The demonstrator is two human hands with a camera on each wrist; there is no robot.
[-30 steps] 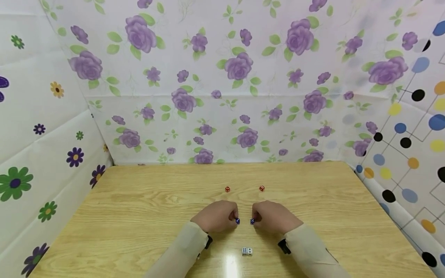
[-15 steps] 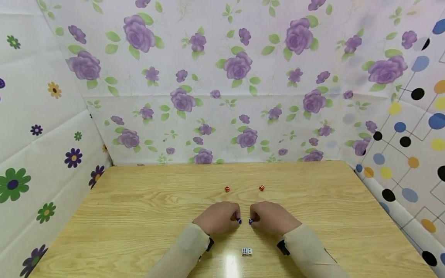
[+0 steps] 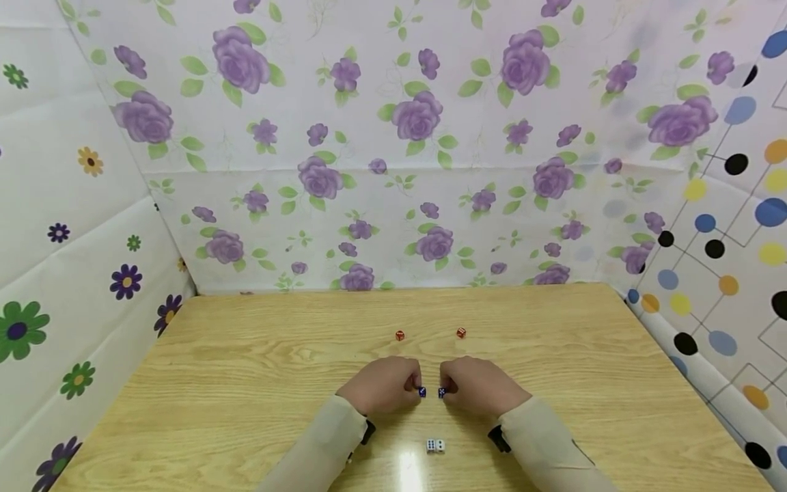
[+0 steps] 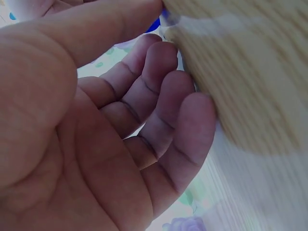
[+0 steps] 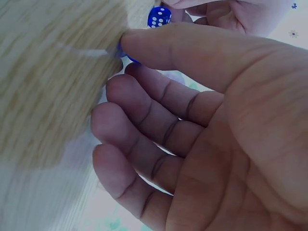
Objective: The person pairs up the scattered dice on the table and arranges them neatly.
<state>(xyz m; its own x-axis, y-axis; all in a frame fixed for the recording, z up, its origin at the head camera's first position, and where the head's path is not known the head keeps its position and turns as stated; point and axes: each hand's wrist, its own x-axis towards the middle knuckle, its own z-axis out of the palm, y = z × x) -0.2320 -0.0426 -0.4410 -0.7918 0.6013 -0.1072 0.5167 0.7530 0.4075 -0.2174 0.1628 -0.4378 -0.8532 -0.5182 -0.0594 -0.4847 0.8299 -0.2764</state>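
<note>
My left hand pinches a small blue die with white pips between thumb and fingers, low over the wooden table. Facing it, my right hand pinches a second blue die. A narrow gap separates the two dice in the head view. From the right wrist, the left hand's blue die shows its pips beyond my right thumb, which mostly covers the die on that side. In the left wrist view, the other fingers curl loosely with their tips at the tabletop.
Two white dice sit side by side nearer me on the table. Farther back lie two red dice, one at left and one at right, set apart. A flowered cloth hangs behind the table's back edge.
Both hands have drawn slightly toward each other, narrowing the gap between the blue dice. The blue dice tilted, then levelled again. The white and red dice have stayed in place.
</note>
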